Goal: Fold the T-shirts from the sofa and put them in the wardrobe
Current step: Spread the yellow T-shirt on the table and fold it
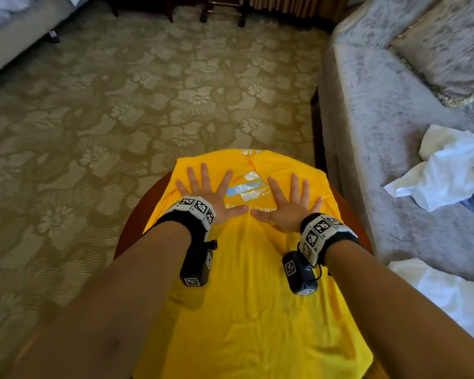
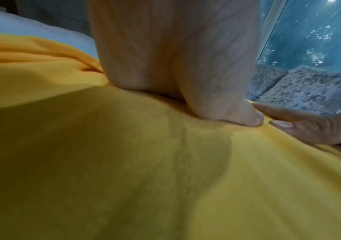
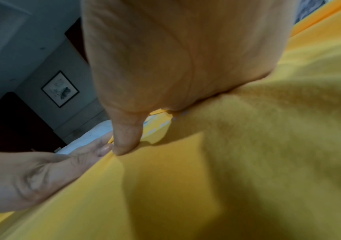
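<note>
While spread, both hands [image 1: 253, 199] press T-shirt [image 1: 246, 283].

Yellow T-shirt [image 1: 246, 296], floral beige carpet [image 1: 148, 91]

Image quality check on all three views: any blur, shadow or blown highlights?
Head view: sharp centre, wide-angle bending at edges, white garments on the grey sofa near clipping. Left wrist view: soft focus, left hand shadowing the yellow T-shirt. Right wrist view: blurred close up, right hand also casting shadow.
</note>
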Motion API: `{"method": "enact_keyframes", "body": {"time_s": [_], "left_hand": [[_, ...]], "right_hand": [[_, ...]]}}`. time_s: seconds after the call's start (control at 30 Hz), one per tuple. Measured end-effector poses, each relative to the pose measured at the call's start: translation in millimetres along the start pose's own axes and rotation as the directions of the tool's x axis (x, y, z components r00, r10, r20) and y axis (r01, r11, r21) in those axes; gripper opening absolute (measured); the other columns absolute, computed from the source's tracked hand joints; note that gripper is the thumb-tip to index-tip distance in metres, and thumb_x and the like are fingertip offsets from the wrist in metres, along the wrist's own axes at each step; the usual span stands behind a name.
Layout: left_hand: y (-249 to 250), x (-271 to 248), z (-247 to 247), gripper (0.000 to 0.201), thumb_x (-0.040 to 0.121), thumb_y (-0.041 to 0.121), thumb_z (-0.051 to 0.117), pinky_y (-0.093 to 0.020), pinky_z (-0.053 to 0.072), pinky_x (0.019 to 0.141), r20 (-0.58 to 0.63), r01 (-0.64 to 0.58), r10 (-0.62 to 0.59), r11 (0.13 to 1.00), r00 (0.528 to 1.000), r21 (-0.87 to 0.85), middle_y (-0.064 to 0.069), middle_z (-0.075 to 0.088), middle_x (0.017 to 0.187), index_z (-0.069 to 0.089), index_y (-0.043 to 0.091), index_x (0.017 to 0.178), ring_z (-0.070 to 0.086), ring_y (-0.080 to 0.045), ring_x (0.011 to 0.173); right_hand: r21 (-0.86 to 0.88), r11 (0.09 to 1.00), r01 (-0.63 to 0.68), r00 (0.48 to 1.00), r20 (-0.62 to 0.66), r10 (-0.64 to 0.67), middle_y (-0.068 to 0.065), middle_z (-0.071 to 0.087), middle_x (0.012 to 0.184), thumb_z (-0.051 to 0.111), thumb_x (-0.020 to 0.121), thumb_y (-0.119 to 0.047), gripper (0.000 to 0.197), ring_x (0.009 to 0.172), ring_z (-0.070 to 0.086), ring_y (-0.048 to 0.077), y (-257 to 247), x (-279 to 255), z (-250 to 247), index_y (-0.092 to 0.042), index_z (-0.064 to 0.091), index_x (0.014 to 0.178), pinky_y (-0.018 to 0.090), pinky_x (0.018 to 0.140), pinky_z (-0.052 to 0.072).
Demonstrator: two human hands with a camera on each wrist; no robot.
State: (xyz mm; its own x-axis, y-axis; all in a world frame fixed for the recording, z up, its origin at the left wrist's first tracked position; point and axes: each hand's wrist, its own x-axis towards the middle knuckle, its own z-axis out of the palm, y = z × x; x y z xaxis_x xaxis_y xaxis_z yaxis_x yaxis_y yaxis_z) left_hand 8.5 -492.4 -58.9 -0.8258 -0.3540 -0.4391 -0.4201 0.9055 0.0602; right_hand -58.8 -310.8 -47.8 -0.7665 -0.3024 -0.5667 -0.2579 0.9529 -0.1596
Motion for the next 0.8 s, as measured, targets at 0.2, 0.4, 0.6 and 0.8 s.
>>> {"method": "enact_keyframes", "body": {"time_s": [0.2,0.4,0.6,0.8], "left_hand": [[1,25,-14,0.101,0.07,0.091,0.027,-0.069,-0.014,0.106,0.002,-0.005,0.005,1.0,1.0,0.027,-0.013,-0.037,0.152,-0.023,0.045,0.145,-0.033,-0.046,0.137],[-2,15,-19,0.094,0.076,0.088,0.024,-0.066,-0.015,0.108,-0.021,-0.042,0.042,0.999,0.999,-0.005,-0.01,-0.032,0.155,-0.019,0.044,0.148,-0.031,-0.04,0.14],[-37,-44,-16,0.078,0.089,0.069,0.039,-0.061,0.0,0.114,-0.183,0.049,-0.098,0.967,0.978,-0.252,-0.012,-0.005,0.161,0.009,0.034,0.152,-0.005,-0.034,0.147],[-93,-128,-7,0.07,0.094,0.034,0.059,-0.043,0.045,0.092,-0.085,0.278,-0.404,0.753,0.911,-0.596,-0.02,0.037,0.144,0.025,0.005,0.147,0.044,-0.039,0.126]], "right_hand": [[-0.006,1.0,0.003,1.0,-0.018,-0.003,-0.003,-0.037,0.155,0.039,0.072,-0.09,0.098,0.143,-0.034,0.028,-2,23,-16,-0.056,-0.015,0.146,0.063,0.113,-0.014],[0.015,1.0,0.017,0.996,-0.088,-0.016,-0.002,-0.032,0.158,0.04,0.075,-0.087,0.097,0.145,-0.03,0.028,-4,18,-18,-0.052,-0.013,0.148,0.063,0.113,-0.014],[0.231,0.964,0.132,0.934,-0.353,-0.043,-0.002,-0.006,0.164,0.047,0.087,-0.071,0.083,0.151,-0.009,0.023,-22,-24,3,-0.045,0.005,0.153,0.055,0.117,-0.002],[0.404,0.883,0.24,0.903,-0.427,-0.05,0.008,0.033,0.152,0.058,0.094,-0.039,0.056,0.139,0.03,0.031,-59,-89,36,-0.023,0.042,0.145,0.043,0.108,0.033]]}}
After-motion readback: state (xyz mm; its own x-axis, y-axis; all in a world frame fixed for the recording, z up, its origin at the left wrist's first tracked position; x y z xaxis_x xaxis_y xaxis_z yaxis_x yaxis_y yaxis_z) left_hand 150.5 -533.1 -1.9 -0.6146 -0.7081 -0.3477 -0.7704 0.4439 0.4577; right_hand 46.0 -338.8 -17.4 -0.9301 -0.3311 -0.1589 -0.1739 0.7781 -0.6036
